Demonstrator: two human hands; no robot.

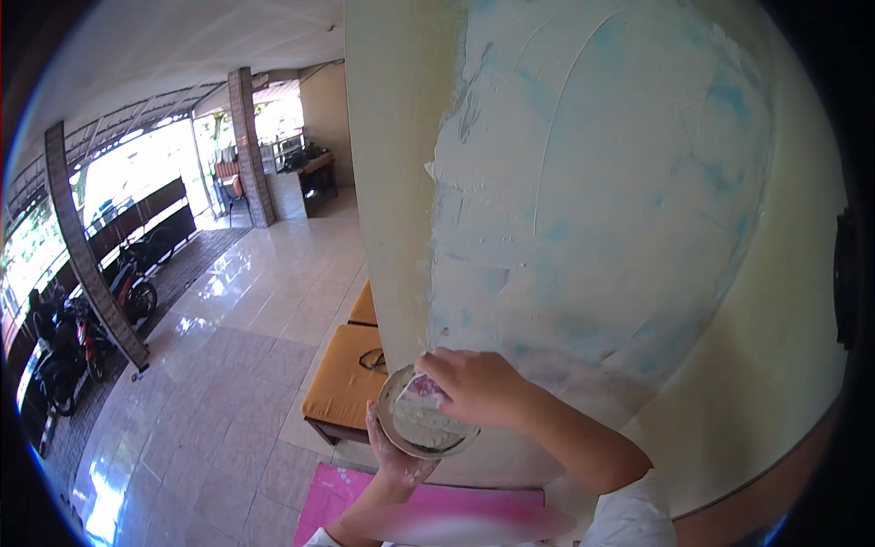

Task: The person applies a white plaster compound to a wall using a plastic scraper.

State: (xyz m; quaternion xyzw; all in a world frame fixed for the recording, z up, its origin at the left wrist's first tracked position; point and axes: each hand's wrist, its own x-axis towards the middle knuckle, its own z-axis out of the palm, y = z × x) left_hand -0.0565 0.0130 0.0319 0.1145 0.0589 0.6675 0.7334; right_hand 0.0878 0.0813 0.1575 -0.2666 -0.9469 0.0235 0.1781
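Left grip (398,463) grasps one round, paste-smeared dish (433,451) at its one o'clock, while the right grip (472,387) pinches one small purplish piece (425,387) at its nine o'clock, over the dish.

I am in what looks like the roofed, open-sided porch of a building: a ceiling (219,36) and pillars (250,146) stand over glossy tiles (219,365), and bright daylight comes in past a fence (173,210). Motorbikes (62,365) stand parked along the edge on my left, a chair (235,188) and a cluttered surface (316,166) are at the far end, and an orange padded seat (335,397) is close by me. The wall (602,173) before me wears a rough, pale coat with blue patches, so this part looks unfinished.
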